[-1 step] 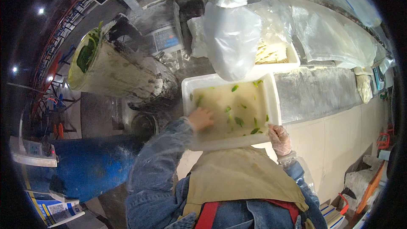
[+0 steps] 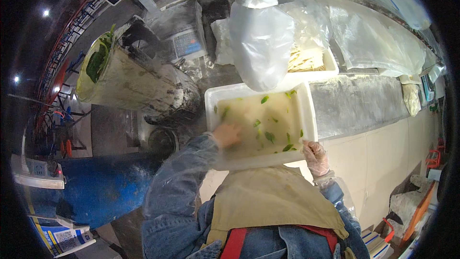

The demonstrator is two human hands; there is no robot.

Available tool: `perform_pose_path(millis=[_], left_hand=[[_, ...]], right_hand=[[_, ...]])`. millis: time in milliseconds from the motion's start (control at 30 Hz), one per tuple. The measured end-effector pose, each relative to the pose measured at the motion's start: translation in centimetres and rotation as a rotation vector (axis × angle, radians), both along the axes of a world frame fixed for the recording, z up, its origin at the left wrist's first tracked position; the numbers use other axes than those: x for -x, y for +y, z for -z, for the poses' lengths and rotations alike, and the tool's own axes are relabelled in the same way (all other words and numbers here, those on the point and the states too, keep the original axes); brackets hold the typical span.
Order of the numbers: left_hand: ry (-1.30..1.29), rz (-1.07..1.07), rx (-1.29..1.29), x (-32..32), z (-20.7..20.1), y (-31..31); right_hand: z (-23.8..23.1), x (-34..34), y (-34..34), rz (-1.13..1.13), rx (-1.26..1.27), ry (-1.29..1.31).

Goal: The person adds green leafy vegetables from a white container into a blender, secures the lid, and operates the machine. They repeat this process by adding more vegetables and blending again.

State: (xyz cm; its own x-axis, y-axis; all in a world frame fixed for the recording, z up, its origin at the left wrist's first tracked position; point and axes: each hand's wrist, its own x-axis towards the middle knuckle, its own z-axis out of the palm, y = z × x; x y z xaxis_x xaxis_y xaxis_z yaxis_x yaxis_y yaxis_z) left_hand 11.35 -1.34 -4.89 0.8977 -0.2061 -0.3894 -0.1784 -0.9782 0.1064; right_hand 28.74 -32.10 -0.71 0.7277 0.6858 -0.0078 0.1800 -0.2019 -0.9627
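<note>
A white rectangular tub (image 2: 309, 110) of cloudy, pale liquid stands in front of me, with several green leaves (image 2: 270, 137) afloat in it. My left hand (image 2: 227, 135) dips into the liquid at the tub's left side, fingers spread; their tips blur under the murky surface. At the near right corner, my right hand (image 2: 316, 158), in a clear plastic glove, has its fingers curled on the rim of the tub. Both of my denim sleeves have clear plastic over them.
Behind the tub hangs a white plastic bag (image 2: 262, 43), beside a white tray (image 2: 330, 64) of pale strips. A large pale bin (image 2: 139, 81) with leafy greens leans at left. Near it is a blue surface (image 2: 105, 187). A metal counter (image 2: 359, 103) runs right.
</note>
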Motion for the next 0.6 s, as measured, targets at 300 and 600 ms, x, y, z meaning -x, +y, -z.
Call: perform_pose_path(millis=[300,600], left_hand=[[-0.447,-0.113,0.385,-0.5,-9.8,0.1],[-0.214,-0.667,0.331,-0.6,-2.5,-0.7]], right_hand=[[-0.1,-0.2,0.2,-0.03,0.08,-0.033],[-0.5,-0.4,1.4,-0.104,0.04,0.201]])
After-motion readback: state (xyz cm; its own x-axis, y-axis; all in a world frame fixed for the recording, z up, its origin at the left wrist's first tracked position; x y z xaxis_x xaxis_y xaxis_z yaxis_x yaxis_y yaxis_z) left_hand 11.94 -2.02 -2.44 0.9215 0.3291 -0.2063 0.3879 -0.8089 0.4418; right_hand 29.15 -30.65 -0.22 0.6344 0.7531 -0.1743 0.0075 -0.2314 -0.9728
